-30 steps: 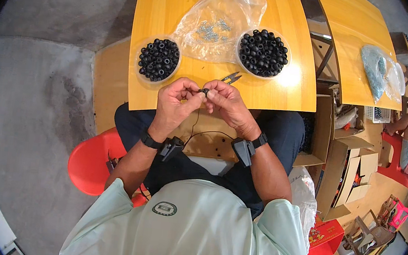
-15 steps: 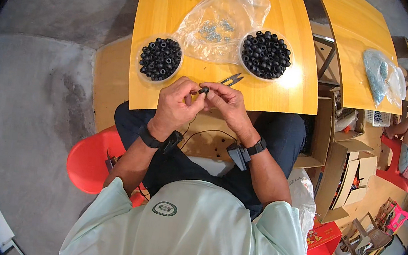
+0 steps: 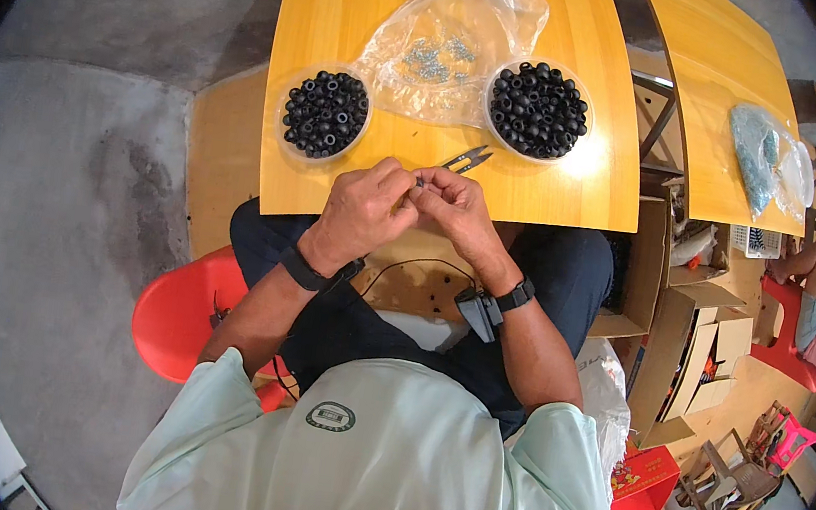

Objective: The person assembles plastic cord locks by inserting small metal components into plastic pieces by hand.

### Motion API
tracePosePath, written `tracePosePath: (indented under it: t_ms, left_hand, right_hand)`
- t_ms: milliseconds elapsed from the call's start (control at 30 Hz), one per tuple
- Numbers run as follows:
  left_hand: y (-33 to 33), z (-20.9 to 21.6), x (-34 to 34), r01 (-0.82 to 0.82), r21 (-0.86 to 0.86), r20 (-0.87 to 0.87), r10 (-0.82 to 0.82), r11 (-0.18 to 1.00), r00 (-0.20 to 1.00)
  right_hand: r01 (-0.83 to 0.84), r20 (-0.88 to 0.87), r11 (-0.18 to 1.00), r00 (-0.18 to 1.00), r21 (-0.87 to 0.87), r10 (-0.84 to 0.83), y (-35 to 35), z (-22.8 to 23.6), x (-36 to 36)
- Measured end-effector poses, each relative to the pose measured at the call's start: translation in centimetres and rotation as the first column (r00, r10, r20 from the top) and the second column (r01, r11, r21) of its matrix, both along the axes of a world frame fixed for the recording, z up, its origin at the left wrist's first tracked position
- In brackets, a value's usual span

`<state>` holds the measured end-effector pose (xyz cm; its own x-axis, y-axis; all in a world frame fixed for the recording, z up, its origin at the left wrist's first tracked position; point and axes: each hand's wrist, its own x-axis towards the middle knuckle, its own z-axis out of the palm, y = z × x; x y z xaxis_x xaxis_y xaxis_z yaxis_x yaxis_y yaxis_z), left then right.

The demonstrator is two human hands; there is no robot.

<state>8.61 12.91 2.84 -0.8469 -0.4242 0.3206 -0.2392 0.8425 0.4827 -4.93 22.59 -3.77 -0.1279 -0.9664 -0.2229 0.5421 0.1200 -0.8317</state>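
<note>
Above the near edge of the yellow table (image 3: 399, 153), my left hand (image 3: 363, 208) and my right hand (image 3: 463, 213) meet, fingertips pinched together. Between them shows a bit of a small black round piece (image 3: 420, 183), mostly covered by the fingers. Both hands appear closed on it. Beyond my left hand is a clear tub of black bead-like pieces (image 3: 327, 113), some with holes. A second tub holds similar black pieces (image 3: 535, 108) at the right. Thread snips (image 3: 467, 159) lie just past my right hand.
A clear plastic bag (image 3: 409, 28) lies toward the back, with small metal bits (image 3: 435, 60) on it. Another table (image 3: 722, 59) at the right carries a bag of bluish pieces (image 3: 756, 159). Cardboard boxes (image 3: 683, 362) and a red stool (image 3: 186, 305) flank me. Another person's leg (image 3: 807, 265) shows far right.
My fingers have closed further around the black piece, now mostly hidden. My left hand has turned slightly and moved a little right. The view has shifted slightly.
</note>
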Motion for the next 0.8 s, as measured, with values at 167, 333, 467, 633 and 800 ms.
tracePosePath:
  t_ms: [167, 333, 467, 633, 800]
  left_hand:
    - [-0.2, 0.0, -0.1, 0.003, 0.016, 0.01, -0.003, 1.0, 1.0]
    - [-0.4, -0.2, -0.6, -0.047, 0.095, -0.071, 0.054, 0.994, 0.996]
    - [-0.8, -1.0, -0.7, 0.015, 0.173, -0.196, 0.019, 0.985, 0.98]
    - [-0.5, -0.6, -0.3, 0.023, 0.464, -0.13, 0.043, 0.885, 0.991]
    - [-0.5, 0.4, -0.4, 0.071, 0.595, -0.131, 0.009, 0.8, 0.991]
  right_hand:
    - [0.005, 0.093, 0.999, 0.996, 0.047, -0.01, 0.0, 0.7, 0.1]
    - [0.0, 0.165, 0.999, 0.986, 0.047, -0.008, 0.0, 0.1, -0.3]
    - [-0.038, 0.315, 0.999, 0.948, 0.006, 0.035, 0.2, 0.1, -0.7]
    - [-0.06, 0.481, 0.994, 0.871, -0.093, 0.097, 0.2, 0.0, -0.8]
    - [-0.035, 0.523, 0.987, 0.845, -0.156, 0.112, 0.3, 0.2, -0.6]
